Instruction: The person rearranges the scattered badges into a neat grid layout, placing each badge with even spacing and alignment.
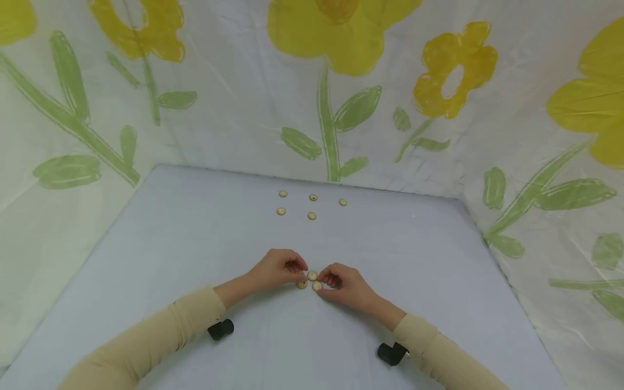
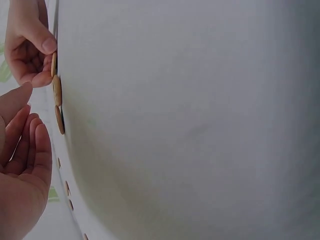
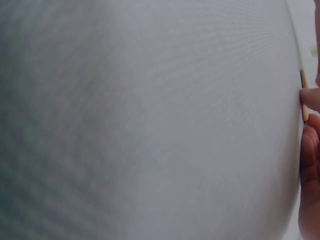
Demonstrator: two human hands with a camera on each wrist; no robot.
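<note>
Three small round wooden discs lie together on the table between my hands: an upper disc (image 1: pixel 312 275), a left disc (image 1: pixel 301 284) and a right disc (image 1: pixel 317 286). My right hand (image 1: pixel 348 287) pinches the right disc by its edge between thumb and finger. That pinched disc (image 3: pixel 303 80) also shows at the right border of the right wrist view. Beside the left disc is my left hand (image 1: pixel 278 269), its fingers loosely bent. In the left wrist view, the left hand (image 2: pixel 25 170) holds nothing. The marks on the discs are too small to read.
Farther back lie several more wooden discs, among them a back left one (image 1: pixel 283 193) and a back right one (image 1: pixel 343 202). A pale cloth covers the table (image 1: pixel 195 227). Curtains with painted flowers (image 1: pixel 326 32) surround it. Black devices (image 1: pixel 391 354) sit under both wrists.
</note>
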